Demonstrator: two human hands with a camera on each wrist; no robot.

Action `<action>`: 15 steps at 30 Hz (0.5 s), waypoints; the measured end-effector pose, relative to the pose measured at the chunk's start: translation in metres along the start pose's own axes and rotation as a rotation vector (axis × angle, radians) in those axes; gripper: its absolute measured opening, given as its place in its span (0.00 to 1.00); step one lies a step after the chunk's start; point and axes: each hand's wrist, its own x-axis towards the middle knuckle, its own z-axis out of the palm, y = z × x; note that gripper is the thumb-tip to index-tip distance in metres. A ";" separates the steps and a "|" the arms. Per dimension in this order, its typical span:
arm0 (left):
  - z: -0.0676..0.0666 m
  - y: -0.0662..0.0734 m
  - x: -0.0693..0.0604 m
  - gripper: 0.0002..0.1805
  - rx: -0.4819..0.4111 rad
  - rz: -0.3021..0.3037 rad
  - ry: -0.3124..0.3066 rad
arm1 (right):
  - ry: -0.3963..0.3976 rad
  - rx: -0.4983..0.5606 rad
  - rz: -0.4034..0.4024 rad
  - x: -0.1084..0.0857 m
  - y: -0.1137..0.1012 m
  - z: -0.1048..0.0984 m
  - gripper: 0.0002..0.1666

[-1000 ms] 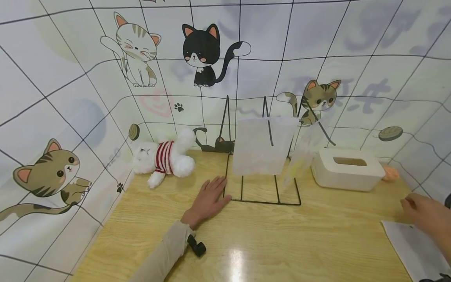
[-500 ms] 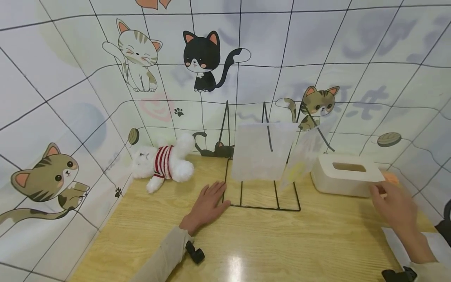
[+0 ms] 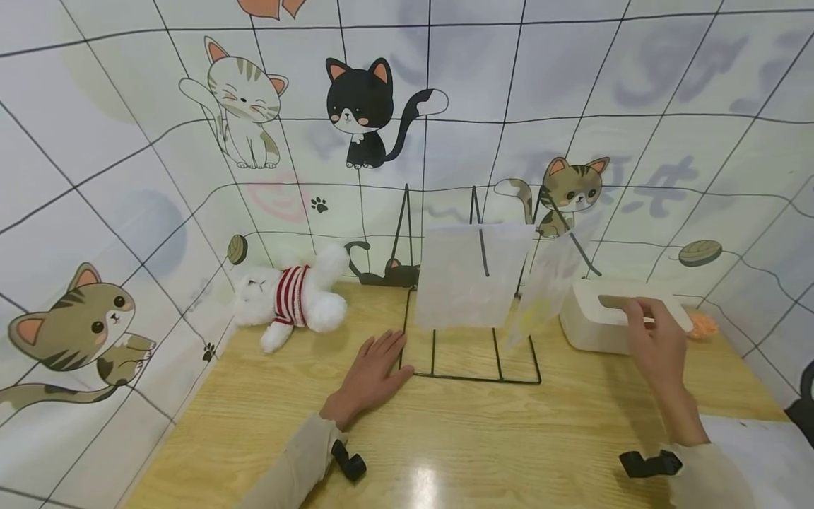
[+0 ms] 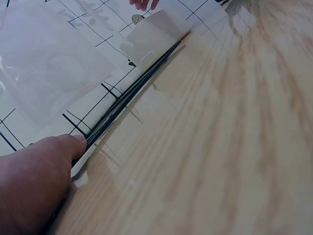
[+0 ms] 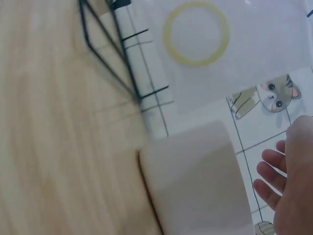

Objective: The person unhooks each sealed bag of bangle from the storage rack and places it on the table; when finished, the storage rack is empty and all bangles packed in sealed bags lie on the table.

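Note:
My left hand (image 3: pixel 372 376) lies on the wooden table with its fingers straight, touching the left side of a black wire rack (image 3: pixel 470 379). In the left wrist view its thumb (image 4: pixel 73 143) rests against the rack's base wire. A translucent bag (image 3: pixel 467 283) hangs on the rack's middle hook, and a second one (image 3: pixel 540 290) on the right hook. Inside that second bag, a yellow ring (image 5: pixel 168 36) shows in the right wrist view. Over the front of a white tissue box (image 3: pixel 594 326) hovers my right hand (image 3: pixel 660 346), its fingers loosely bent, with nothing visible in them.
A white plush toy (image 3: pixel 292 297) in a striped top lies at the back left. An orange-pink object (image 3: pixel 703 325) sits right of the tissue box. White paper (image 3: pixel 757 452) lies at the front right. Cat-patterned sheeting (image 3: pixel 375 42) lines the back and sides.
My right hand has moved left from above the paper at the right to over the tissue box. My left hand has stayed beside the rack. The head view has shifted slightly.

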 end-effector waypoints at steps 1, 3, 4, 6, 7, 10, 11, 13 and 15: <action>0.000 0.000 0.000 0.38 -0.002 0.001 0.002 | 0.011 0.029 0.020 0.001 -0.004 0.004 0.20; -0.001 0.001 0.000 0.38 -0.003 -0.001 0.005 | 0.026 0.083 0.043 0.004 -0.010 0.010 0.22; -0.001 0.001 0.000 0.37 -0.005 -0.001 0.007 | 0.030 0.114 0.053 0.005 -0.013 0.013 0.22; 0.000 0.002 0.000 0.37 -0.015 0.000 0.013 | 0.032 0.167 0.066 0.008 -0.016 0.018 0.22; 0.000 0.002 0.000 0.37 -0.016 0.002 0.015 | 0.034 0.182 0.071 0.010 -0.018 0.020 0.22; 0.002 0.001 -0.001 0.37 -0.018 0.009 0.023 | 0.032 0.218 0.080 0.014 -0.023 0.024 0.23; 0.003 0.001 -0.001 0.37 -0.020 0.012 0.026 | 0.031 0.224 0.078 0.016 -0.025 0.025 0.23; 0.003 0.000 -0.001 0.37 -0.014 0.014 0.032 | 0.033 0.245 0.076 0.020 -0.028 0.028 0.24; 0.004 -0.002 0.000 0.38 -0.008 0.011 0.035 | 0.032 0.288 0.073 0.024 -0.031 0.031 0.25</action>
